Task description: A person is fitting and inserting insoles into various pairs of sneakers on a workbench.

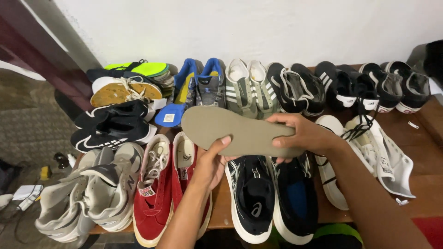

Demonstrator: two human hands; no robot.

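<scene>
left hand [213, 162]: we grip the insole's near edge from below, fingers [225, 140] pinching it.
right hand [307, 136]: we hold the insole's right end, thumb under, fingers curled over the top.
insole [240, 131]: tan, flat, held in the air above the black shoes [272, 196], clear of the bench [417, 154].
nearby: red shoes [164, 191] just left, grey shoes [92, 193] further left, white shoes [369, 157] right.
risk: we judge the thin insole could bend or slip from a light pinch and drop among the crowded shoes.
</scene>
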